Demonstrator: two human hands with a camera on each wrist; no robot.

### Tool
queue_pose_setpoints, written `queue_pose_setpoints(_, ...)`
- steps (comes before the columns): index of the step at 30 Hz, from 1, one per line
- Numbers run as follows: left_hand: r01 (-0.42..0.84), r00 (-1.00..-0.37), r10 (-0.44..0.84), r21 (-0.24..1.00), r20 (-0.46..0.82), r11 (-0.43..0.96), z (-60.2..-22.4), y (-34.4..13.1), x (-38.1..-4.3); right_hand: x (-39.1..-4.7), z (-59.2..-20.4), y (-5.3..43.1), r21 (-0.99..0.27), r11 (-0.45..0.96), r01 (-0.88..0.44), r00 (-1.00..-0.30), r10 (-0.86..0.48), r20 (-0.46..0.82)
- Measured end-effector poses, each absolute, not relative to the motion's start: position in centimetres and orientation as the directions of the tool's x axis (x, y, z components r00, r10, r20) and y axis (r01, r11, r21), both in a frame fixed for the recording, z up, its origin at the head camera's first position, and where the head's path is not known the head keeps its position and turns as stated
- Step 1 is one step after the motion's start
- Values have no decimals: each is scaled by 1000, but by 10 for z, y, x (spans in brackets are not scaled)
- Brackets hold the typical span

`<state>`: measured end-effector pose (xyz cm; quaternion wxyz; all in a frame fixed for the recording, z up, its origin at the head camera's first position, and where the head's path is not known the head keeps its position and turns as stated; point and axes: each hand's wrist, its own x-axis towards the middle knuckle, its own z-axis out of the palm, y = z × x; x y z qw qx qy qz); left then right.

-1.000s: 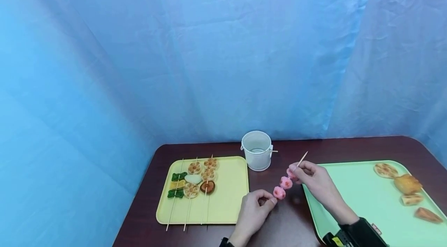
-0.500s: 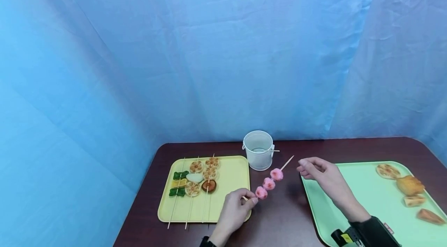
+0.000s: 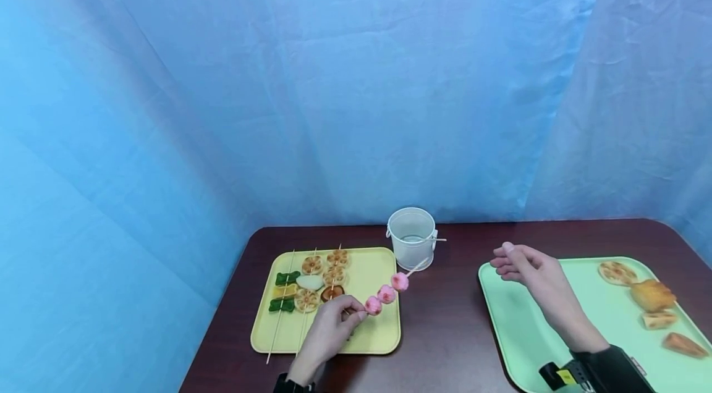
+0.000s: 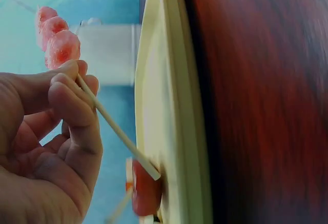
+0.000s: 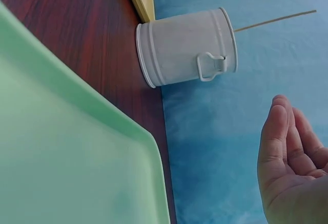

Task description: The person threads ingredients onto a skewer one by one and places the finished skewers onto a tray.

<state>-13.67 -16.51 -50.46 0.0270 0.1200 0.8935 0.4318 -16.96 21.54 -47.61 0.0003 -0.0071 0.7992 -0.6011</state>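
Note:
My left hand [image 3: 332,330] pinches the bare stick of a skewer carrying three pink meatball-like pieces [image 3: 386,293] between thumb and fingers. It hangs over the right part of the yellow tray [image 3: 364,266], slanting up toward the bucket. In the left wrist view, the stick's lower end [image 4: 123,134] runs past the fingers, close over the tray rim. On that tray's left lie three loaded skewers: green and yellow pieces [image 3: 286,291], lotus root slices with a pale piece [image 3: 309,282], and lotus root with a mushroom [image 3: 332,292], partly hidden. Holding nothing, my right hand [image 3: 542,285] hovers over the green tray's [image 3: 578,319] left side.
A white metal bucket [image 3: 411,251] with small side handles stands at the back between the trays, a thin stick [image 5: 277,20] poking out. At the green tray's right lie a lotus root slice [image 3: 617,272], a golden-brown piece [image 3: 652,295] and smaller pieces [image 3: 685,345]. A blue curtain [image 3: 356,102] hangs behind.
My right hand has let go of the meatball skewer and drawn back to the right. The left hand has carried the skewer left, from between the trays to over the yellow tray.

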Motion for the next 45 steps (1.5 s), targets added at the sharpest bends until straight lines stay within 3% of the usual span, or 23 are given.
queue_pose_setpoints(7,141,-982,186,755,26,640,-502,-180,-138,-168,-476,221,-976,218,-31,-1000,0,31)
queue_pose_setpoints(14,25,-989,137,836,-61,548,-506,-173,-137,-167,-475,221,-974,225,-17,-1000,2,18)
queue_pose_setpoints(21,-66,-993,46,831,-109,552,-509,-170,-138,-167,-476,221,-969,246,-9,-1000,6,10)
queue_pose_setpoints(28,-57,-998,-19,724,-60,687,-506,-167,-144,-167,-477,221,-968,252,-9,-1000,2,10)
queue_pose_setpoints(36,4,-1000,-7,619,15,786,-506,-163,-155,-167,-477,219,-973,228,-21,-1000,-1,21)
queue_pose_setpoints(45,-2,-1000,-6,643,3,766,-513,-162,-158,-167,-480,220,-978,209,-21,-1000,-6,21)
